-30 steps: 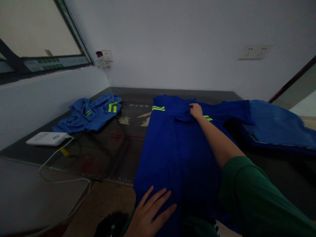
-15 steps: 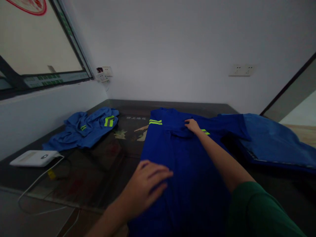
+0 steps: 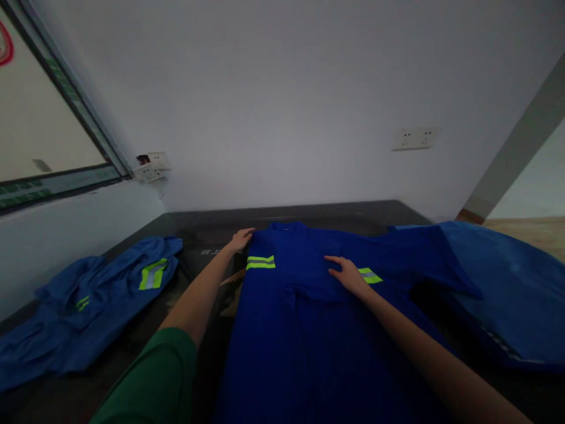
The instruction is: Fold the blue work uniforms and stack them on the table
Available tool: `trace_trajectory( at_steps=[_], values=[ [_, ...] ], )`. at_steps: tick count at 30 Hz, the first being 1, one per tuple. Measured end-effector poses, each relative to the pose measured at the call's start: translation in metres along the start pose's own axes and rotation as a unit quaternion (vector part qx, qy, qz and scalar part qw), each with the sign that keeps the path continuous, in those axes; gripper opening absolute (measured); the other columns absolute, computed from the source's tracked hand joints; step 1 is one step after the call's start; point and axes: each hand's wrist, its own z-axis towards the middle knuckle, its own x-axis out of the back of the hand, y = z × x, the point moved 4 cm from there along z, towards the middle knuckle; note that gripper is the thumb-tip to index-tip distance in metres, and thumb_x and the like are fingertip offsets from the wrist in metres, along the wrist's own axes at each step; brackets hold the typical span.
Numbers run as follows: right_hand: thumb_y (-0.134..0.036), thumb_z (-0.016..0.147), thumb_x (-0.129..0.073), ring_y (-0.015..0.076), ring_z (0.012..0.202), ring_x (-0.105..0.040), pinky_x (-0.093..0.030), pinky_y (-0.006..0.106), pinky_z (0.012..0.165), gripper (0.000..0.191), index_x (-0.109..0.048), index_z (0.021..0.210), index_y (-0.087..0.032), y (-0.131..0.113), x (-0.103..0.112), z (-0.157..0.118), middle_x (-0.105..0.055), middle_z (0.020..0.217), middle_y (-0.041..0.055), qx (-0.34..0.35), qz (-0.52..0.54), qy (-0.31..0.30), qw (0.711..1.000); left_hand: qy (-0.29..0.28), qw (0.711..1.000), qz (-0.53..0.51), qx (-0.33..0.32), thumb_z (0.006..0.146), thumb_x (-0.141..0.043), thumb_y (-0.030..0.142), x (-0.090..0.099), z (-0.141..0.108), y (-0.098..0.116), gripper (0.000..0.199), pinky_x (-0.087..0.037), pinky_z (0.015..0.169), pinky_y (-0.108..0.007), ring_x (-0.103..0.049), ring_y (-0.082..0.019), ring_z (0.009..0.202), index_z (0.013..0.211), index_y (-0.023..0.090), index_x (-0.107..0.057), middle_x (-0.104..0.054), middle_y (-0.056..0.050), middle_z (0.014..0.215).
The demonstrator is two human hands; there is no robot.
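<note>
A dark blue work jacket (image 3: 286,341) with yellow-green and grey reflective strips lies spread in front of me, collar at the far end. Its sleeve on the right side stretches out over the table. My left hand (image 3: 241,239) reaches to the jacket's left shoulder edge, fingers stretched out. On the right half of the chest, beside a reflective strip, rests my right hand (image 3: 347,275), its thumb and fingers apart on the cloth. Some folds run across the chest between the hands.
A crumpled lighter blue garment (image 3: 101,306) with reflective strips lies on the left of the dark table (image 3: 212,221). Folded blue cloth (image 3: 507,282) is piled on the right, partly under the sleeve. Behind the table stands a wall with sockets (image 3: 414,138).
My left hand has moved forward from above the jacket's near part to its left shoulder. The right hand stays on the chest. The view has shifted, and the white device has left it.
</note>
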Motion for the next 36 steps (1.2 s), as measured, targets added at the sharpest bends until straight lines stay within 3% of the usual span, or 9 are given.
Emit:
trace_trajectory(
  at_steps=[4, 8, 12, 17, 21, 25, 30, 33, 36],
  values=[
    [-0.017, 0.084, -0.055, 0.0261, 0.123, -0.054, -0.036, 0.046, 0.109, 0.044, -0.060, 0.128, -0.018, 0.008, -0.002, 0.000, -0.061, 0.129, 0.0103, 0.000, 0.024, 0.015, 1.000, -0.061, 0.997, -0.053, -0.011, 0.075, -0.063, 0.045, -0.008, 0.038, -0.027, 0.028, -0.048, 0.083, -0.033, -0.063, -0.025, 0.091, 0.079, 0.018, -0.070, -0.071, -0.006, 0.082],
    [-0.019, 0.082, -0.057, 0.0283, 0.124, -0.053, -0.039, 0.048, 0.107, 0.045, -0.062, 0.127, -0.021, 0.012, -0.004, 0.000, -0.063, 0.128, 0.0080, -0.010, 0.032, 0.024, 0.999, -0.099, 0.985, -0.142, -0.011, 0.075, -0.060, 0.057, -0.022, 0.060, -0.042, 0.043, -0.048, 0.073, -0.027, -0.061, -0.019, 0.082, 0.086, 0.016, -0.067, -0.068, -0.006, 0.083],
    [-0.019, 0.081, -0.058, 0.0282, 0.121, -0.056, -0.043, 0.048, 0.104, 0.048, -0.061, 0.128, -0.021, 0.010, 0.004, -0.001, -0.063, 0.127, 0.0094, -0.030, 0.031, 0.038, 0.998, -0.092, 0.972, -0.218, 0.018, 0.076, -0.059, 0.061, -0.036, 0.067, -0.043, 0.045, -0.045, 0.060, -0.025, -0.054, -0.014, 0.061, 0.083, 0.016, -0.062, -0.060, -0.001, 0.068],
    [-0.018, 0.081, -0.058, 0.0280, 0.124, -0.053, -0.041, 0.045, 0.106, 0.049, -0.059, 0.130, -0.019, -0.001, 0.027, 0.000, -0.062, 0.129, 0.0104, -0.024, -0.002, 0.054, 0.998, -0.070, 0.997, -0.010, 0.013, 0.083, -0.056, 0.044, -0.038, 0.064, -0.040, 0.029, -0.044, 0.068, -0.026, -0.057, -0.017, 0.072, 0.075, 0.017, -0.064, -0.062, -0.001, 0.070],
    [-0.017, 0.081, -0.059, 0.0271, 0.119, -0.058, -0.044, 0.045, 0.104, 0.047, -0.060, 0.129, -0.020, -0.002, 0.021, 0.000, -0.063, 0.127, 0.0105, -0.016, -0.054, 0.030, 0.998, -0.051, 0.994, 0.099, 0.014, 0.085, -0.054, 0.034, -0.034, 0.059, -0.038, 0.020, -0.041, 0.083, -0.033, -0.058, -0.023, 0.094, 0.076, 0.020, -0.067, -0.066, -0.003, 0.081],
    [-0.014, 0.085, -0.055, 0.0295, 0.117, -0.059, -0.047, 0.047, 0.099, 0.047, -0.055, 0.132, -0.016, -0.007, 0.009, -0.009, -0.059, 0.130, 0.0166, -0.038, -0.151, 0.021, 0.988, -0.029, 0.986, 0.167, -0.001, 0.084, -0.054, 0.025, -0.032, 0.051, -0.022, 0.013, -0.035, 0.096, -0.044, -0.049, -0.028, 0.114, 0.087, 0.022, -0.067, -0.064, -0.008, 0.108],
    [-0.015, 0.085, -0.056, 0.0376, 0.117, -0.056, -0.053, 0.052, 0.086, 0.048, -0.053, 0.134, -0.016, -0.046, 0.031, -0.025, -0.037, 0.147, 0.0217, -0.014, -0.237, 0.068, 0.969, 0.092, 0.963, 0.244, -0.074, 0.086, -0.048, 0.016, -0.034, 0.015, 0.033, 0.030, -0.036, 0.100, -0.046, -0.047, -0.026, 0.119, 0.112, 0.025, -0.060, -0.055, -0.010, 0.123],
    [-0.016, 0.088, -0.052, 0.0334, 0.126, -0.048, -0.046, 0.052, 0.098, 0.043, -0.056, 0.131, -0.016, -0.090, 0.026, -0.033, -0.042, 0.146, 0.0178, 0.099, -0.195, 0.065, 0.974, 0.051, 0.965, 0.226, -0.123, 0.090, -0.046, 0.025, -0.059, -0.017, 0.061, 0.029, -0.037, 0.102, -0.042, -0.048, -0.025, 0.119, 0.117, 0.024, -0.059, -0.056, -0.008, 0.125],
    [-0.030, 0.094, -0.048, 0.0291, 0.131, -0.044, -0.038, 0.050, 0.107, 0.042, -0.054, 0.134, -0.019, -0.126, -0.010, -0.044, -0.049, 0.142, 0.0140, 0.190, -0.127, -0.048, 0.972, -0.024, 0.968, 0.216, -0.125, 0.094, -0.041, 0.037, -0.089, -0.042, 0.067, 0.043, -0.032, 0.108, -0.041, -0.041, -0.027, 0.131, 0.132, 0.017, -0.051, -0.048, -0.013, 0.139]
  ],
)
